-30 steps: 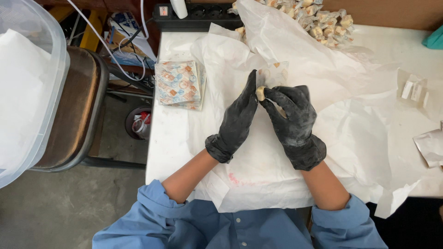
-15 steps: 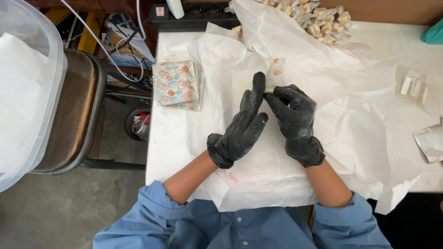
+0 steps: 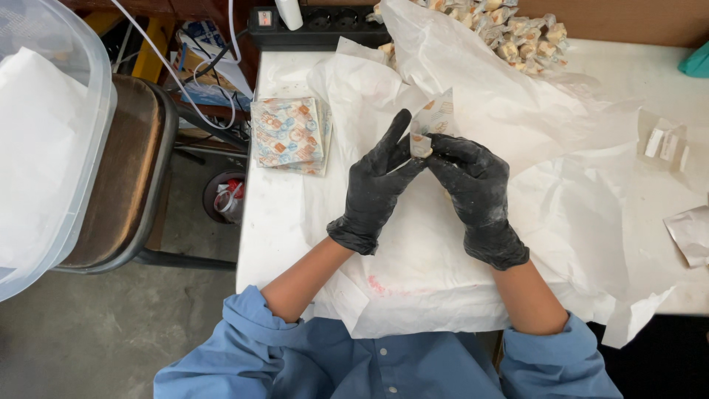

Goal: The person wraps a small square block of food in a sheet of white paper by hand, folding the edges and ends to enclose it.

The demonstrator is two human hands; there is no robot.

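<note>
Near the middle of the frame, a bit above center, we see a small candy with a printed wrapper sticking up from it. Both hands in black gloves hold it together. Our right hand is curled closed, and its fingertips pinch the candy from the right side. Our left hand has long straight fingers pointing up, and its thumb and first finger press on the candy from the left side. The two hands touch at the fingertips.

Under the hands lies a big sheet of white paper, all crinkled, covering most of the white table. To the left of the hands, a stack of printed wrappers sits flat on the table. At the top of the frame, a pile of wrapped candies rests on the paper. At the right edge we see small clear pieces and a bit of silver foil.

Left of the table stands a round stool, and a clear plastic tub fills the far left. A black power strip lies at the top. Blue sleeves show at the bottom.
</note>
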